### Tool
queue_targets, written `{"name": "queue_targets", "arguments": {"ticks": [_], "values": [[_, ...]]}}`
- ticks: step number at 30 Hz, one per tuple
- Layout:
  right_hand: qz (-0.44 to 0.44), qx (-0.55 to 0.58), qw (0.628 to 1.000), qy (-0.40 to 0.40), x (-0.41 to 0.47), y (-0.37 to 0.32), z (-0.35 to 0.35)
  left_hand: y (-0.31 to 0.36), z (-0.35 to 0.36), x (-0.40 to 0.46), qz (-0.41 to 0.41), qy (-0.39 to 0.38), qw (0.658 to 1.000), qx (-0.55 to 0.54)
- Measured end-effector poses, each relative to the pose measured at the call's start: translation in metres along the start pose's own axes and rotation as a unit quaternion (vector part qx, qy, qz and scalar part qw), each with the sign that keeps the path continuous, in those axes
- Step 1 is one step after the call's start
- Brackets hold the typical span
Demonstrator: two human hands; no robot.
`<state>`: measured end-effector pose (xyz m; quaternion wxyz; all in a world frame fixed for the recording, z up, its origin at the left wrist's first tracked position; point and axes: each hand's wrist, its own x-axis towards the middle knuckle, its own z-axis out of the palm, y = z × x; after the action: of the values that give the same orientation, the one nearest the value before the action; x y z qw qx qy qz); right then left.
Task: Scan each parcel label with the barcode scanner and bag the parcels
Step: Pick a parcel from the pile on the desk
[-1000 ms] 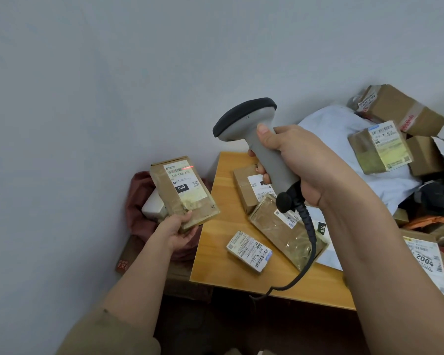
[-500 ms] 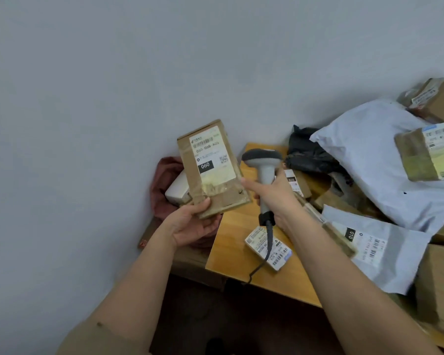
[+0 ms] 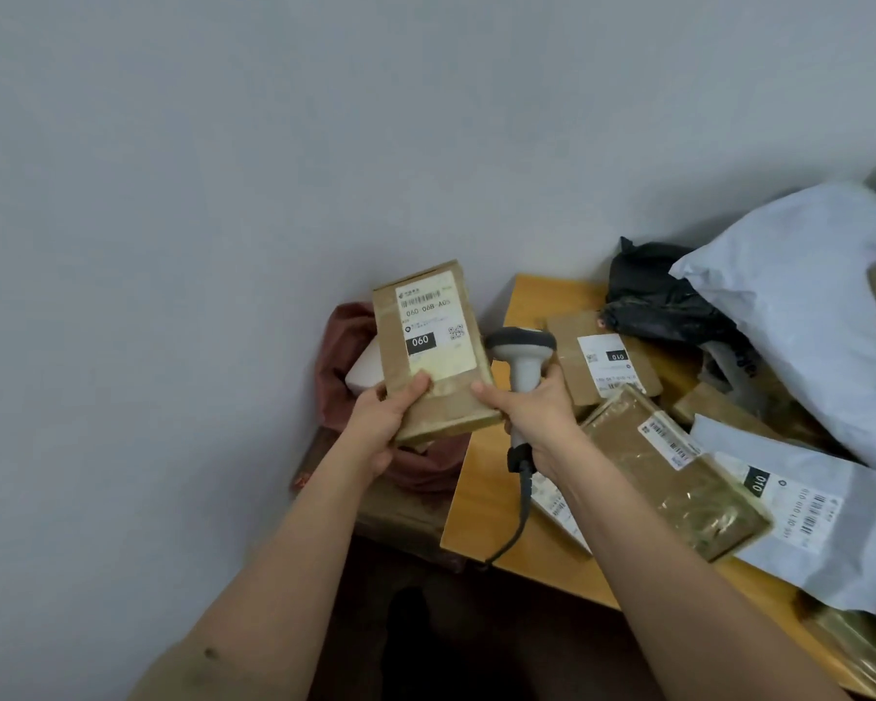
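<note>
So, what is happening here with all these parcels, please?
A person is working through a pile of parcels. The left hand holds up a brown cardboard parcel whose label reads 060. The right hand grips a grey barcode scanner by its handle, and its thumb also touches the parcel's lower edge. More labelled boxes and a white mailer bag lie on the wooden table. A dark red bag sits beside the table, behind the parcel.
</note>
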<state>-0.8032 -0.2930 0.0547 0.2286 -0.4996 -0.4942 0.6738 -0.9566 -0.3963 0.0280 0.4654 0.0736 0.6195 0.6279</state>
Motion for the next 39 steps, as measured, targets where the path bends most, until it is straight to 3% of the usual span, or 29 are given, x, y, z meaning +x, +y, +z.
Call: {"name": "queue_targets", "arguments": {"ticks": [8, 16, 22, 30, 33, 37, 39], "values": [[0.022, 0.021, 0.997, 0.071, 0.071, -0.014, 0.058, 0.042, -0.040, 0.098, -0.063, -0.097, 0.992, 0.057], [0.048, 0.022, 0.996, 0.076, 0.149, -0.011, 0.142, 0.075, -0.119, 0.194, -0.128, -0.157, 0.979, 0.031], [0.120, -0.010, 0.982, 0.144, 0.180, 0.037, 0.150, 0.033, -0.139, 0.243, -0.167, -0.073, 0.982, 0.054], [0.161, -0.009, 0.964, 0.211, 0.208, 0.081, 0.124, -0.045, -0.148, 0.299, -0.284, -0.019, 0.955, 0.088], [0.160, -0.005, 0.965, 0.206, 0.209, 0.083, 0.116, -0.058, -0.138, 0.321, -0.242, 0.022, 0.963, 0.114], [0.140, -0.007, 0.969, 0.203, 0.204, 0.075, 0.107, -0.052, -0.126, 0.333, -0.155, 0.180, 0.942, 0.237], [0.129, 0.001, 0.970, 0.205, 0.199, 0.067, 0.105, -0.047, -0.121, 0.330, -0.158, 0.187, 0.940, 0.237]]}}
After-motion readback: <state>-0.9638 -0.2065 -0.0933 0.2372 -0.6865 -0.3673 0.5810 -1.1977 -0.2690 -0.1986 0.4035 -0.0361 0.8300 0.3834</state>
